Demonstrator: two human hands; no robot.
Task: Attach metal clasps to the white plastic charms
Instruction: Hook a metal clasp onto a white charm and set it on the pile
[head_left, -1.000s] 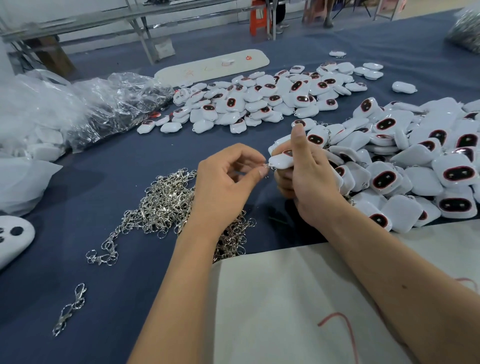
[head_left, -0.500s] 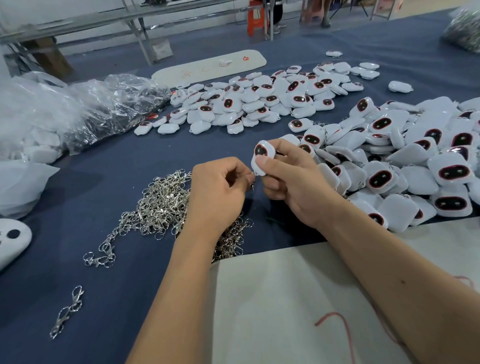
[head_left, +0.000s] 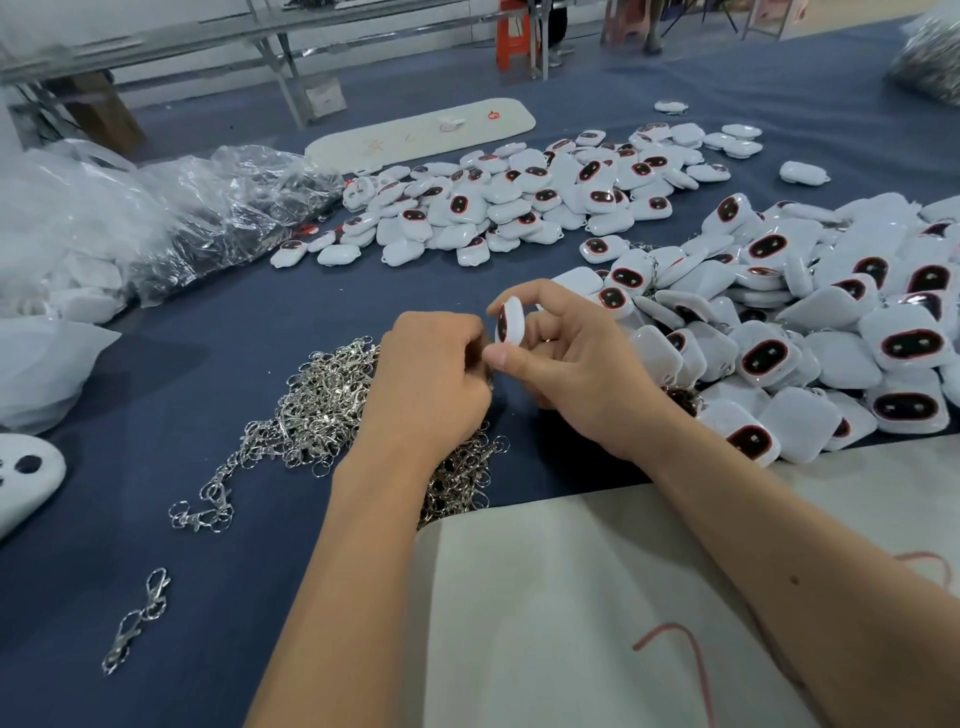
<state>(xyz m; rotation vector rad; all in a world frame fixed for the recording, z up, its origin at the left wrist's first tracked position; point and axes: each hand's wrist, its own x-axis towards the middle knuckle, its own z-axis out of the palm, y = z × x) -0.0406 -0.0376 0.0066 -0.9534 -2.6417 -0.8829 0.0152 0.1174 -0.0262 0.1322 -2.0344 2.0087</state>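
Two bare forearms are seen, with no sleeves, gloves, watch or bracelet worn. The left hand (head_left: 431, 379) and right hand (head_left: 576, 374) are left uncovered, nails kept short; a small mole is borne on the right forearm

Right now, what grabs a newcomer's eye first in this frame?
The two hands at centre: the right hand pinches a white charm on edge, while the left hand is curled close beside it over the tangled pile of metal clasps. To the right lies a big heap of white charms with dark oval faces, and a second spread sits farther back.
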